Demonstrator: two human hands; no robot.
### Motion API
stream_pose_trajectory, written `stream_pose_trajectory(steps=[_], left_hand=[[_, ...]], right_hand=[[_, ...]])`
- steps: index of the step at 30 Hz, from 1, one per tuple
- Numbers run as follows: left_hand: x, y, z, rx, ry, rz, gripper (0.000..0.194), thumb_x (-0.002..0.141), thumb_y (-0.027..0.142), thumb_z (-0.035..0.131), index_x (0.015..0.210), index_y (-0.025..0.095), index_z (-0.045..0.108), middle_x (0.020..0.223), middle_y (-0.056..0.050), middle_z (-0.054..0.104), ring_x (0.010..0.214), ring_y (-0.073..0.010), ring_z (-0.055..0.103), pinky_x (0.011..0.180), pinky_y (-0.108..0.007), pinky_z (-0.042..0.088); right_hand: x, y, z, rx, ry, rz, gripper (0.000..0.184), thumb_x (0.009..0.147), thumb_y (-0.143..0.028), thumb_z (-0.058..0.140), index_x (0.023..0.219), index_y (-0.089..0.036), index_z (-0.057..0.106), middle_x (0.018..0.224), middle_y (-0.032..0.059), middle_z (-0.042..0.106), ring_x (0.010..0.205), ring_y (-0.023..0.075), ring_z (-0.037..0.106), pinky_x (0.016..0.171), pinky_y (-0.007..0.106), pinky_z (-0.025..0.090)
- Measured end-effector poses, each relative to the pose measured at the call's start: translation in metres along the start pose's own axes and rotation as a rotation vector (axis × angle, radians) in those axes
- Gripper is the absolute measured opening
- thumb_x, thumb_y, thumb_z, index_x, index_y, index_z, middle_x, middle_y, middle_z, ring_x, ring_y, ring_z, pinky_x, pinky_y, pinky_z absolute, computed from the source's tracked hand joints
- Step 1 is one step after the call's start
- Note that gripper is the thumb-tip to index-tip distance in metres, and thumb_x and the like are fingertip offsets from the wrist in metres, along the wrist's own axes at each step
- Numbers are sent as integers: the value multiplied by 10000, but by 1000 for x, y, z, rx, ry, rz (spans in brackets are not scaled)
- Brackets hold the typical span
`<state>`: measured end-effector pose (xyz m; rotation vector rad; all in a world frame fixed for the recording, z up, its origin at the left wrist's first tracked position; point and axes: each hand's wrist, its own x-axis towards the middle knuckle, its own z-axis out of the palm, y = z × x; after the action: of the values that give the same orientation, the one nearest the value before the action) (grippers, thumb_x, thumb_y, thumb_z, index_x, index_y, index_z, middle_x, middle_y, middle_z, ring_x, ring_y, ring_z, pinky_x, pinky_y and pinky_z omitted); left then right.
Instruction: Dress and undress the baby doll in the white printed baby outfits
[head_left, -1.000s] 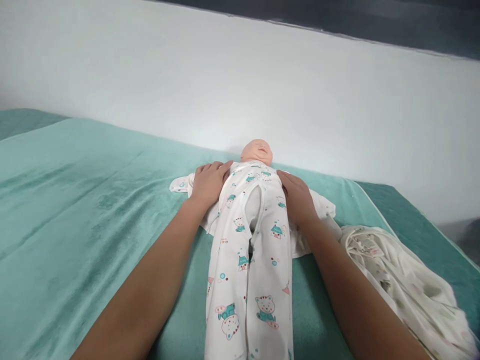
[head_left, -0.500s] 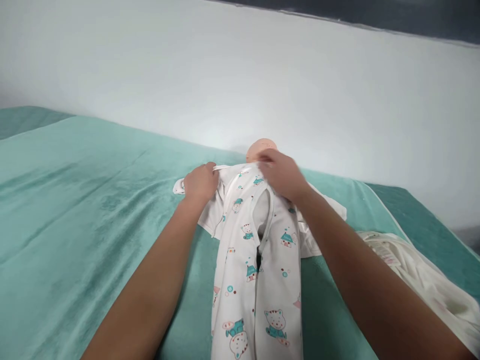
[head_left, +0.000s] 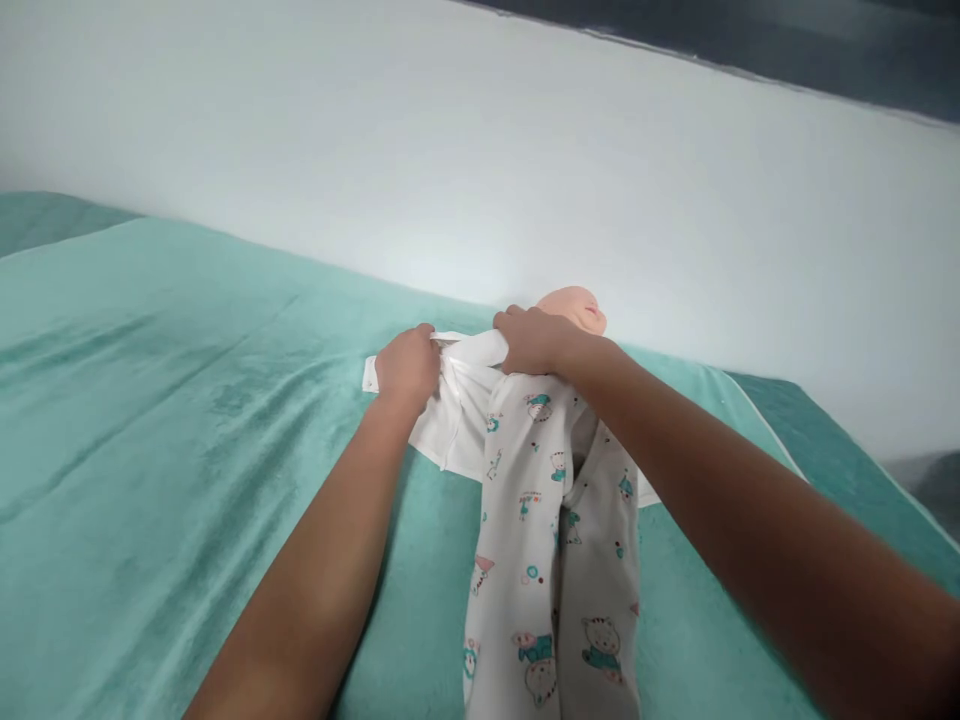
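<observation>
A baby doll (head_left: 566,305) lies on the bed with its head against the wall side, tilted so that its face points right. White baby trousers (head_left: 525,530) with a cat print stretch from it toward me. Under and beside the doll spreads a white baby shirt (head_left: 454,430). My left hand (head_left: 411,365) is closed on the shirt at its left, near the sleeve. Fingers curled, my right hand (head_left: 531,340) grips white cloth of the shirt by the doll's shoulder. Between both hands the cloth is pulled up in folds. The doll's arms are hidden.
A green sheet (head_left: 187,420) with wrinkles covers the bed. Behind it rises a white wall (head_left: 337,150) with a dark band (head_left: 787,40) on top. The bed's right edge (head_left: 862,450) slopes away.
The doll has rolled to the right, and its head and trousers have shifted right. My right hand has closed on cloth. The white clothing at right is out of view. My left hand keeps its hold.
</observation>
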<state>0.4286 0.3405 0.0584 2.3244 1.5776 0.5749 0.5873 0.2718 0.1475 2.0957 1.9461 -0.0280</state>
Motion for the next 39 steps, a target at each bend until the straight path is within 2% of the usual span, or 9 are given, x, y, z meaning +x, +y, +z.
stream_pose_trajectory(steps=[7,14,18,22,26,30,33,35,39], left_hand=[[-1,-2,1,-97,2,-11,439,943,170,377,1277,250,651,1193,-124,741,1104,-318,688,844,-412,517],[0,-12,3,-188,-21,-46,433,872,120,462,1218,289,660,1186,-74,754,1085,-297,693,821,-383,520],[-3,-11,1,-160,21,26,537,875,144,529,1396,275,517,1355,-103,660,1172,-298,655,914,-406,524],[-7,1,-1,-63,169,243,736,854,203,645,1531,247,358,1507,-151,513,1391,-342,482,1156,-523,368],[-5,4,2,11,68,339,534,915,259,588,1434,230,463,1358,-149,623,1290,-343,545,1091,-519,416],[0,-4,6,129,51,257,297,944,225,504,1231,226,579,1264,-149,653,1203,-353,570,969,-496,478],[2,-9,7,178,111,202,277,935,186,480,1186,225,589,1246,-153,652,1180,-356,560,963,-507,472],[3,-11,8,185,118,154,286,915,162,490,1178,216,587,1244,-160,648,1179,-364,555,959,-516,474],[2,-11,8,143,56,90,348,874,107,510,1203,193,584,1265,-169,639,1208,-387,555,986,-559,476]], right_hand=[[17,-21,3,-56,0,-119,229,902,-359,689,1080,-218,664,1053,102,724,957,291,683,757,384,464],[-12,26,-16,6,225,-13,155,931,-375,649,1023,-263,704,995,79,709,882,256,662,780,390,438],[-19,28,-19,99,291,35,221,924,-445,665,1046,-268,717,922,69,696,942,272,648,814,394,431],[-6,-5,-14,38,219,-49,241,954,-394,623,1108,-224,697,1028,101,711,932,275,670,752,359,438],[12,-31,-8,88,145,-142,212,941,-278,616,1114,-193,702,1041,101,735,950,279,688,763,355,459],[6,-16,-3,335,187,-133,312,992,-321,534,1242,-192,669,1325,108,685,1175,286,638,926,397,487],[-22,14,18,591,416,-36,353,1033,-303,411,1257,-211,667,1394,67,660,1281,241,583,1080,403,432],[-48,35,47,709,578,106,394,1042,-334,361,1268,-228,666,1393,71,662,1280,239,581,1085,401,445],[-91,72,119,554,615,390,524,901,-224,473,1410,-213,597,1443,99,618,1338,319,532,1158,511,380]])
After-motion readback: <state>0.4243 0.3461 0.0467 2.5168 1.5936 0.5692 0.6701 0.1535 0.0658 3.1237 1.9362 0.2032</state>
